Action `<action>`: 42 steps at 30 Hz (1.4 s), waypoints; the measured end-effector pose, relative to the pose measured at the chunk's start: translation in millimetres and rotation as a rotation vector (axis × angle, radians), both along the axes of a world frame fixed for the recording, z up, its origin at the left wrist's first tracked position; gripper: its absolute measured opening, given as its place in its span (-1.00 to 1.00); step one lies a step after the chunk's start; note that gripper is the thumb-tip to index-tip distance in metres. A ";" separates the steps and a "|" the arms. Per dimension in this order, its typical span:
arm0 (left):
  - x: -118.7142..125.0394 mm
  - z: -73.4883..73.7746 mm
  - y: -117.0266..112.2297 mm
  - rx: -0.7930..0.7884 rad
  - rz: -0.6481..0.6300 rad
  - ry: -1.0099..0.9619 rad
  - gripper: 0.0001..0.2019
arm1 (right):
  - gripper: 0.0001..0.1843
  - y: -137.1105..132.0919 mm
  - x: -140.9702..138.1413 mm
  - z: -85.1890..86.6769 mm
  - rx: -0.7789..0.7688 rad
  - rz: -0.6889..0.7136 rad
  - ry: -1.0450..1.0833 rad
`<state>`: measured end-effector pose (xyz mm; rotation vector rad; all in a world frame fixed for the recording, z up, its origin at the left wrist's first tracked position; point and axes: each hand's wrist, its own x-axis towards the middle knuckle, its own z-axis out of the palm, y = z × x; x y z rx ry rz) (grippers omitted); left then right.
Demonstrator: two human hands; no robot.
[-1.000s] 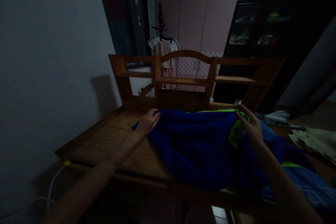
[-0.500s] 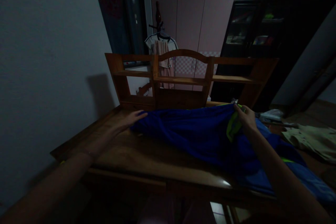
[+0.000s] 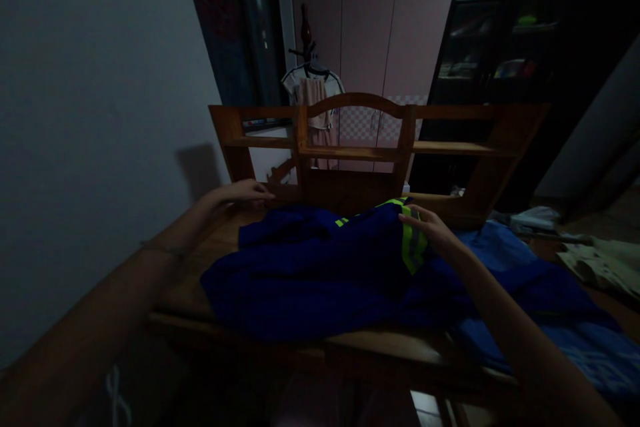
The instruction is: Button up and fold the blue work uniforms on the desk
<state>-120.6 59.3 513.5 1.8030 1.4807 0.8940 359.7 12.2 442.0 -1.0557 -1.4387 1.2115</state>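
A dark blue garment (image 3: 310,273) with yellow-green reflective stripes lies spread over the wooden desk (image 3: 380,347). My right hand (image 3: 433,230) rests on the striped part near the garment's middle, fingers curled onto the cloth. My left hand (image 3: 245,192) hovers flat at the desk's far left, just beyond the garment's edge, fingers stretched out and holding nothing.
A wooden shelf unit (image 3: 360,147) stands along the back of the desk. The wall (image 3: 90,113) is close on the left. A lighter blue cloth (image 3: 575,333) trails off to the right, and pale clothes (image 3: 600,260) lie further right. A pink wardrobe (image 3: 375,33) stands behind.
The garment has been drawn toward the left and front of the desk. My right hand moved left with the striped part. My left hand let go of the cloth and rose.
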 end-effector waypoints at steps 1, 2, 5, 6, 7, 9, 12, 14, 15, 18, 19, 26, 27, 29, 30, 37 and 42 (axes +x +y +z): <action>23.0 6.5 5.7 0.000 -0.049 0.016 -0.81 | -0.52 0.3 -1.2 1.9 -0.008 0.009 -0.009; 50.1 10.6 9.6 0.050 -0.128 0.027 -0.79 | -0.54 1.3 -2.0 4.0 -0.010 0.015 -0.021; 145.6 0.7 8.7 0.191 -0.294 -0.170 -0.68 | -0.57 7.5 -1.6 7.4 0.031 0.007 -0.075; 177.2 -10.4 5.3 0.195 -0.344 -0.219 -0.65 | -0.58 10.5 -0.4 6.7 0.057 -0.008 -0.105; 206.2 -24.5 1.8 0.220 -0.385 -0.246 -0.64 | -0.58 13.8 1.4 4.7 0.082 -0.029 -0.143; 252.8 -58.2 -2.6 0.316 -0.401 -0.238 -0.66 | -0.57 21.3 6.3 -3.1 0.130 -0.073 -0.240; 291.2 -108.0 2.6 0.332 -0.318 -0.259 -0.67 | -0.58 33.5 15.1 -22.2 0.220 -0.143 -0.408; 300.6 -134.2 11.2 0.252 -0.297 -0.310 -0.69 | -0.62 40.5 19.6 -36.4 0.292 -0.183 -0.517; 302.4 -144.6 15.5 0.210 -0.298 -0.334 -0.70 | -0.65 43.1 20.8 -43.0 0.323 -0.200 -0.559; 303.8 -167.0 23.2 0.130 -0.274 -0.409 -0.68 | -0.72 46.1 20.0 -58.0 0.425 -0.217 -0.635; 304.1 -172.1 23.9 0.118 -0.268 -0.441 -0.68 | -0.74 45.5 18.4 -61.5 0.454 -0.213 -0.653; 305.7 -183.1 18.2 0.138 -0.238 -0.605 -0.67 | -0.83 32.1 2.4 -71.1 0.575 -0.230 -0.734; 305.5 -182.2 17.2 0.132 -0.230 -0.614 -0.66 | -0.83 30.0 1.0 -70.5 0.582 -0.223 -0.713; 305.3 -180.0 15.1 0.103 -0.227 -0.644 -0.64 | -0.80 26.3 -0.5 -68.1 0.566 -0.200 -0.660; 305.2 -178.9 14.2 0.081 -0.231 -0.669 -0.65 | -0.78 24.8 -0.7 -66.6 0.542 -0.183 -0.633; 303.2 -175.5 10.4 0.034 -0.210 -0.711 -0.67 | -0.65 22.1 -0.6 -58.7 0.305 -0.204 -0.479; 301.4 -180.2 13.4 0.021 -0.210 -0.711 -0.64 | -0.52 23.7 -2.4 -61.5 0.167 -0.230 -0.350</action>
